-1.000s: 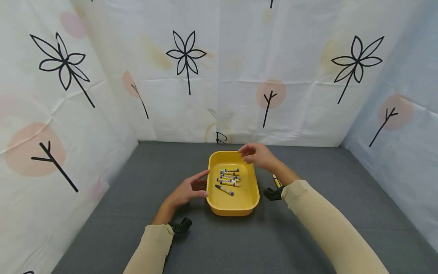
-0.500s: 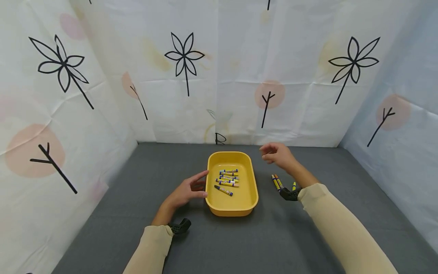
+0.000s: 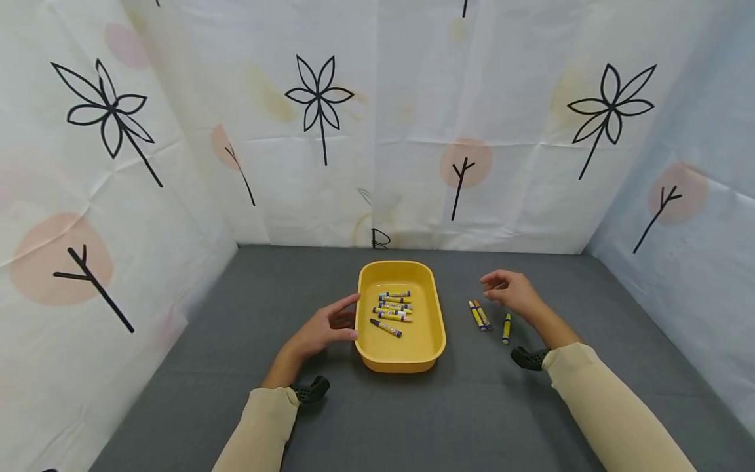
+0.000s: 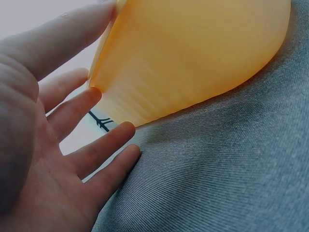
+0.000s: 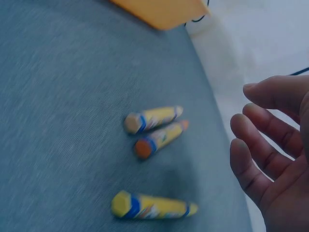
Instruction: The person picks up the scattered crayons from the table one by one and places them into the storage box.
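A yellow plastic tray (image 3: pixel 401 354) stands mid-table with several crayons (image 3: pixel 392 316) lying in it, roughly side by side. My left hand (image 3: pixel 318 334) rests its straight, spread fingertips against the tray's left side; the left wrist view shows the fingers (image 4: pixel 99 150) along the wall (image 4: pixel 193 58). To the tray's right, three crayons lie on the cloth: a pale one (image 3: pixel 476 316), an orange one (image 3: pixel 483 316) and a yellow-green one (image 3: pixel 506 329). Above and behind these hovers my right hand (image 3: pixel 513 292), fingers loosely bent, holding nothing. The right wrist view shows a gap between thumb and fingers (image 5: pixel 260 145).
Dark grey cloth (image 3: pixel 283 282) covers the table. White fabric walls (image 3: pixel 413 98) with printed flowers and trees enclose it at the back, left and right. A black wrist camera sits on each forearm (image 3: pixel 531 358).
My right hand has moved from over the tray's far right rim rightward and nearer, uncovering the three loose crayons. My left hand and the tray have stayed put.
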A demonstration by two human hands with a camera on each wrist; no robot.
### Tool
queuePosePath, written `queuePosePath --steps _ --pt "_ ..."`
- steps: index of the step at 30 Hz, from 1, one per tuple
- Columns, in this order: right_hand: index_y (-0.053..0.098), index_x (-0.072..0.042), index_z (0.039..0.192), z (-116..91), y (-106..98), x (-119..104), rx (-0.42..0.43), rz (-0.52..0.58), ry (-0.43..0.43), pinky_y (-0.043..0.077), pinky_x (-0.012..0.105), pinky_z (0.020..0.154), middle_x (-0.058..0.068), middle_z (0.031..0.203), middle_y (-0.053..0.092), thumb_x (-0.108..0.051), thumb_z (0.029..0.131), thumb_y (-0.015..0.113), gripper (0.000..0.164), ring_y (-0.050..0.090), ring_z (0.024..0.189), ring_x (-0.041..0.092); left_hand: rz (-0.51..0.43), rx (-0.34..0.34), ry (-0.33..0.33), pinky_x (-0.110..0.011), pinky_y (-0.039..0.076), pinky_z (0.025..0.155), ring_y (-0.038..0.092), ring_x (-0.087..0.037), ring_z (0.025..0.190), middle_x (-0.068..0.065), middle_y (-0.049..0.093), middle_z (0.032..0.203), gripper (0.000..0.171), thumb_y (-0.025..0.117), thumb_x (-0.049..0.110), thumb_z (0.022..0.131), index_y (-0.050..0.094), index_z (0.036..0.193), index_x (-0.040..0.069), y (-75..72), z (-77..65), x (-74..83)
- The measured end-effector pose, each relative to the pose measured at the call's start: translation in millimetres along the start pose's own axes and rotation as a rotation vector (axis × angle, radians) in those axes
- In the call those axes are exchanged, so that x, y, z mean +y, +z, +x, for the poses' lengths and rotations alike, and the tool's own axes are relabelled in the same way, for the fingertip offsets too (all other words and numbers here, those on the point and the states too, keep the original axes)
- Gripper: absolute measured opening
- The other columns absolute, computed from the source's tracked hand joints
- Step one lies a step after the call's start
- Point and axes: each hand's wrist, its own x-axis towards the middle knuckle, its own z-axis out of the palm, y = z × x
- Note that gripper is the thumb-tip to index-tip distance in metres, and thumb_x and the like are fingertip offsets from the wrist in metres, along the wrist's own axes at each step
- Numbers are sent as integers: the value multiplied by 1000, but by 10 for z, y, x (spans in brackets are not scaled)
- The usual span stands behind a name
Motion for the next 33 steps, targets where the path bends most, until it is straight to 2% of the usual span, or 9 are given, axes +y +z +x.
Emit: queuePosePath --steps 5,10,17,20,21,27,28,33 --pt "60 8 120 -88 3 137 3 -90 -9 52 37 66 27 112 60 0 91 64 31 60 89 32 3 6 -9 -58 35 104 37 -45 133 -24 28 154 74 66 -1 90 26 153 2 11 4 6" --pt "58 6 124 -168 3 239 18 -193 -20 53 43 67 29 118 57 0 88 67 38 60 92 38 15 12 -20 -57 36 104 38 -44 133 -22 30 154 75 67 -1 89 27 153 3 10 35 -56" --pt "59 3 125 -255 27 337 42 -310 -32 49 40 64 26 112 56 -4 84 74 45 58 85 30 39 39 -24 -53 38 104 40 -39 133 -15 33 154 76 68 4 90 29 154 13 -28 99 -300" --pt "59 3 126 -281 39 358 46 -336 -35 46 39 63 26 112 56 -7 83 76 47 56 80 26 37 38 -14 -51 39 104 42 -36 133 -11 34 154 76 70 9 90 31 154 16 -37 90 -318" --pt "59 3 126 -285 41 364 47 -342 -36 46 39 63 26 112 56 -7 83 76 47 55 79 25 32 36 -16 -52 39 104 41 -37 133 -12 33 154 75 70 8 90 31 154 15 -34 76 -280" --pt "58 3 125 -316 24 380 41 -379 -25 46 47 68 26 110 57 -8 80 78 51 55 78 26 32 37 -20 -51 39 104 42 -35 133 -10 34 154 76 70 10 90 31 154 16 -36 74 -287" --pt "59 3 125 -324 24 383 39 -387 -24 46 49 70 26 109 57 -9 80 79 51 55 78 26 38 41 -20 -50 39 104 42 -34 133 -9 34 154 76 71 12 89 32 154 18 -43 85 -330" --pt "59 3 124 -360 37 377 30 -401 -32 47 49 71 24 109 59 -11 80 79 50 58 78 26 39 45 -20 -50 40 104 43 -33 133 -9 35 154 76 72 13 89 32 154 19 -43 91 -341"
